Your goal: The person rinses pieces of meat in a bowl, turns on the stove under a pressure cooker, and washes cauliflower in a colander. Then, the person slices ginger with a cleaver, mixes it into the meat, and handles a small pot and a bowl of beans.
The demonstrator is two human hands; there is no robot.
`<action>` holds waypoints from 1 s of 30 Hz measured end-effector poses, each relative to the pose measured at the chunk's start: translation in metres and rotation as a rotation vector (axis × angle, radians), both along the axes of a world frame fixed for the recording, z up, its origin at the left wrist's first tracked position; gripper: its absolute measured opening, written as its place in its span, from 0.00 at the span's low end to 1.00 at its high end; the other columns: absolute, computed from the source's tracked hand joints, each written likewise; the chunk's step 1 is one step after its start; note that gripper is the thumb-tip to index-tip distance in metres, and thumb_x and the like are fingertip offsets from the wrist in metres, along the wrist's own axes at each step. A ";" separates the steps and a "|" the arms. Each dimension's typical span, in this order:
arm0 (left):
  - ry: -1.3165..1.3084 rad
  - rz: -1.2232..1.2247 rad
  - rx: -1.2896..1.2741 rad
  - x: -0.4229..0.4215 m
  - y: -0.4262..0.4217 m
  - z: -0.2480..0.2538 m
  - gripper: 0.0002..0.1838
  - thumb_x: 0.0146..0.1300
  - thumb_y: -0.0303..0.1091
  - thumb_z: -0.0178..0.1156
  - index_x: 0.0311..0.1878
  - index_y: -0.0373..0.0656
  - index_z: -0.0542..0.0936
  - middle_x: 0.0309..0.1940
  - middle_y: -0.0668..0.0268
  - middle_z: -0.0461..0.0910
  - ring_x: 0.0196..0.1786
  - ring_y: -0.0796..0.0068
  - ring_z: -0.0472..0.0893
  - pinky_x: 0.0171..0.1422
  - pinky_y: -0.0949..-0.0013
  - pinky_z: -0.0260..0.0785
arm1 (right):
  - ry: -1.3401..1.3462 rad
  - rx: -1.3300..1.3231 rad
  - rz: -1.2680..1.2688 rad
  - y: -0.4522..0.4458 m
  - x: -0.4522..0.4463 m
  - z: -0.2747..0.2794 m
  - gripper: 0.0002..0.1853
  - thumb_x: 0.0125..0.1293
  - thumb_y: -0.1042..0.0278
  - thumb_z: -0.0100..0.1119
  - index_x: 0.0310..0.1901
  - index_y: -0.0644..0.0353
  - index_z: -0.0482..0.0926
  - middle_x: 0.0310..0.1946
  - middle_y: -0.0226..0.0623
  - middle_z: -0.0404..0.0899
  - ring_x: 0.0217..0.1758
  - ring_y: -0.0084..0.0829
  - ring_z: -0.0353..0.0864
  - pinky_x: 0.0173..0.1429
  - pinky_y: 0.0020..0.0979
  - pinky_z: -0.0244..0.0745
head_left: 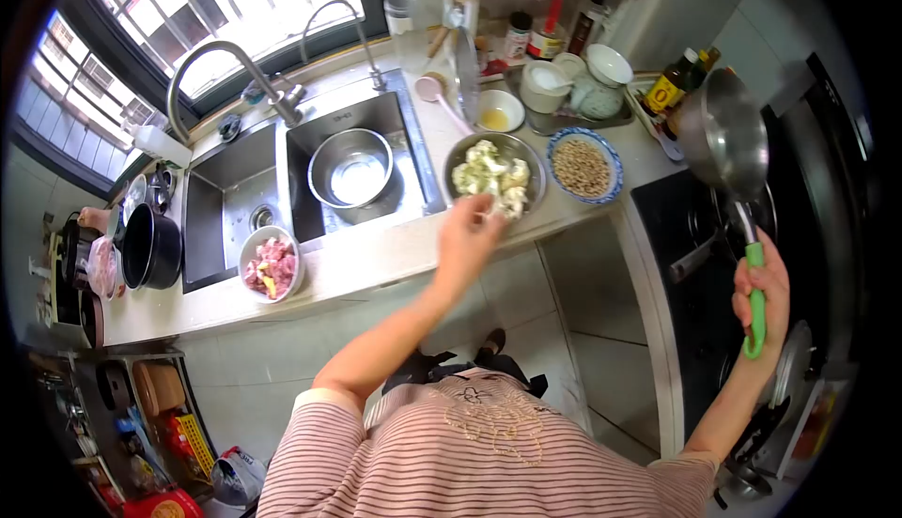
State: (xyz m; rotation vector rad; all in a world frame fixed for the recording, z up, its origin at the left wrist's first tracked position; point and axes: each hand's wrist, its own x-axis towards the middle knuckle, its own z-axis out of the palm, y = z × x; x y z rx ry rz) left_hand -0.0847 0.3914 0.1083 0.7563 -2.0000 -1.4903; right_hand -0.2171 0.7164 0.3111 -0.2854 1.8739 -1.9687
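Note:
My left hand (470, 234) is at the near rim of a metal bowl (537, 180) of pale cauliflower pieces (481, 172). Its fingers are pressed together, and whatever they may hold is too small to make out. On the right, my right hand (766, 294) is wrapped round the green handle of a metal pan (728, 138), raised over the black stove (681, 311). A blue-and-white bowl of grains (581, 166) stands just right of the cauliflower bowl. Behind it is a white bowl with yellow liquid (498, 112).
A double sink (230, 199) holds a metal basin (350, 169). A bowl of raw meat (272, 267) stands at the counter's front edge. Sauce bottles (667, 86) and a teapot (596, 100) stand at the back, a black pot (153, 247) at the left.

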 end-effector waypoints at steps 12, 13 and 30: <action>-0.254 0.863 1.243 0.061 -0.292 -0.188 0.15 0.58 0.35 0.57 0.48 0.42 0.72 0.35 0.53 0.76 0.15 0.60 0.73 0.15 0.63 0.66 | -0.473 -0.018 0.279 -0.233 0.144 -0.063 0.38 0.48 0.80 0.56 0.65 0.67 0.57 0.24 0.40 0.73 0.13 0.21 0.67 0.13 0.19 0.63; -0.271 0.858 1.274 0.060 -0.297 -0.199 0.14 0.58 0.35 0.57 0.47 0.44 0.73 0.37 0.54 0.76 0.16 0.61 0.73 0.16 0.63 0.67 | -0.506 -0.002 0.281 -0.245 0.150 -0.063 0.38 0.49 0.81 0.56 0.65 0.66 0.57 0.24 0.39 0.73 0.14 0.21 0.68 0.14 0.19 0.63; -0.496 0.487 -1.142 0.033 -0.347 -0.057 0.04 0.47 0.25 0.56 0.27 0.46 0.74 0.36 0.67 0.71 0.40 0.62 0.72 0.36 0.62 0.72 | -0.365 0.082 0.533 -0.313 0.092 -0.124 0.36 0.56 0.79 0.55 0.67 0.66 0.53 0.25 0.31 0.70 0.18 0.18 0.68 0.17 0.21 0.65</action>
